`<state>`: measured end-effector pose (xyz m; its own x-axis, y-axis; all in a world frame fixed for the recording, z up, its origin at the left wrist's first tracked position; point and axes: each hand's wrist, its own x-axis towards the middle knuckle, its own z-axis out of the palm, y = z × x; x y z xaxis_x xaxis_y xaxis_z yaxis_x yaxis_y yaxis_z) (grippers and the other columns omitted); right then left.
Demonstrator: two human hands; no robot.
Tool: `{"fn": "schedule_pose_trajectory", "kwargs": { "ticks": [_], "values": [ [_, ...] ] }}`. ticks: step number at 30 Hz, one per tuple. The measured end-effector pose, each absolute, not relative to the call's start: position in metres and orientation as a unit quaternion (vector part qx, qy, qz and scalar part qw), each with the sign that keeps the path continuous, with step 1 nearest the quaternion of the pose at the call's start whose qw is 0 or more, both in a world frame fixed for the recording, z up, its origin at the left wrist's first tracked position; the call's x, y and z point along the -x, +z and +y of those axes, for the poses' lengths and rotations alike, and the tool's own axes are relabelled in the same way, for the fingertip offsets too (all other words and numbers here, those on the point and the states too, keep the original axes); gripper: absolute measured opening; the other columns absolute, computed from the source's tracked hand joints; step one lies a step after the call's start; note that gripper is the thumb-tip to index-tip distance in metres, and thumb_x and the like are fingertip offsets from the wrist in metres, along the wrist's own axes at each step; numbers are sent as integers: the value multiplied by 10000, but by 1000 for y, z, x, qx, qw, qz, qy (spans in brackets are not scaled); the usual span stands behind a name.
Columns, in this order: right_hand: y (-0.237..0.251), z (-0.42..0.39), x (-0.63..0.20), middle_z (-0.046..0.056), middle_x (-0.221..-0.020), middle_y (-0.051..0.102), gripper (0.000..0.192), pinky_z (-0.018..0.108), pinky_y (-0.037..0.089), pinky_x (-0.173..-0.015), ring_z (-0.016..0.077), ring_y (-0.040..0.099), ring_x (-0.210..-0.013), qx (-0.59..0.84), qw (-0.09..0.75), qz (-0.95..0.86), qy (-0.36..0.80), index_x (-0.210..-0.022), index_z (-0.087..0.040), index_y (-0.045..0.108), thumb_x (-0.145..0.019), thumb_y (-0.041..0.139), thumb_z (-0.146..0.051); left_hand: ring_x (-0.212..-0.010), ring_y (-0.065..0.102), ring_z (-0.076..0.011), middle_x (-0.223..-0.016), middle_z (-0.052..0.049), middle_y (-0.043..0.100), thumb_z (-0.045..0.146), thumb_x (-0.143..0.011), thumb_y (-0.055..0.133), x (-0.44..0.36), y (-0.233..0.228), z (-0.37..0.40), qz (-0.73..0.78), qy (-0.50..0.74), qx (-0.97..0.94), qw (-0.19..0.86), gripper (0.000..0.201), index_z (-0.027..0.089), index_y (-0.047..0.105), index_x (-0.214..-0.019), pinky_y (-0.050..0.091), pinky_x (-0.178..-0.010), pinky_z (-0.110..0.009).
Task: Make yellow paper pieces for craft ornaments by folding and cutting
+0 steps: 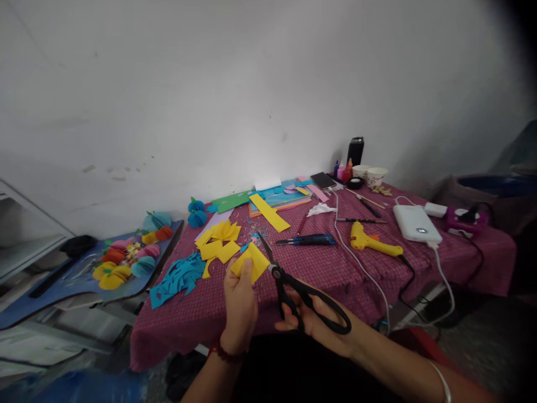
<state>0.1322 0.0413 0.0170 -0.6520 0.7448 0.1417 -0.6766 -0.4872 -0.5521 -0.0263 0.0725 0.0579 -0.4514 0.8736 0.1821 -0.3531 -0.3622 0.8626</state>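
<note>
My left hand [241, 296] pinches a folded piece of yellow paper [257, 262] between thumb and fingers, above the table's front edge. In my right hand [316, 322] are black-handled scissors [282, 275], fingers through the loops. Their blades are spread beside the right edge of the yellow paper. Left of my left hand lie more yellow paper pieces [218, 250], some folded and fanned out. A heap of blue paper scraps [180, 279] rests at the table's left front corner.
On the red checked tablecloth [255, 305] lie a blue utility knife [310, 239], a yellow glue gun [373, 240] with its cord, a white power bank [417, 223] with cables, and stacked coloured paper [281, 198]. Paper flowers [112, 274] sit on a blue board at left.
</note>
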Motion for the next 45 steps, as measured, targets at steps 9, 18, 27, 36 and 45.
{"fn": "schedule_pose_trajectory", "kwargs": {
  "ticks": [9,18,27,36,45],
  "values": [
    [20,38,-132,31,-983,612,428,375,488,-872,145,608,-848,91,443,-305,838,-1103,-228,674,-734,797,-406,-811,651,-118,-907,-5,705,344,-743,745,28,55,76,388,753,-313,430,280,175,663,-951,511,-790,-234],
    [39,36,-132,-30,-677,508,442,155,329,-462,36,423,-499,165,428,-428,779,-1009,-138,594,-777,726,-490,-767,670,-124,-875,-8,722,335,-710,765,27,60,77,382,756,-294,443,302,172,646,-935,522,-754,-244],
    [47,66,-160,-24,-712,577,517,186,314,-448,45,435,-455,249,460,-561,642,-1203,-182,553,-798,695,-470,-778,670,-137,-887,-23,708,363,-657,776,33,49,85,415,716,-310,469,353,172,611,-904,522,-748,-258],
    [3,144,-215,104,-1223,643,441,506,437,-998,292,594,-1117,445,292,-822,201,-1255,-213,610,-816,567,-202,-539,567,-96,-803,-6,624,364,-600,701,122,45,148,574,633,-378,356,433,179,520,-947,398,-453,-186],
    [1,158,-219,92,-1128,605,318,404,506,-923,223,592,-1035,436,299,-835,150,-1187,-232,618,-885,542,-166,-1191,482,-333,-1160,-153,579,290,-763,601,163,82,239,658,420,-625,25,350,160,546,-1084,303,-1062,-559]
  ]
}}
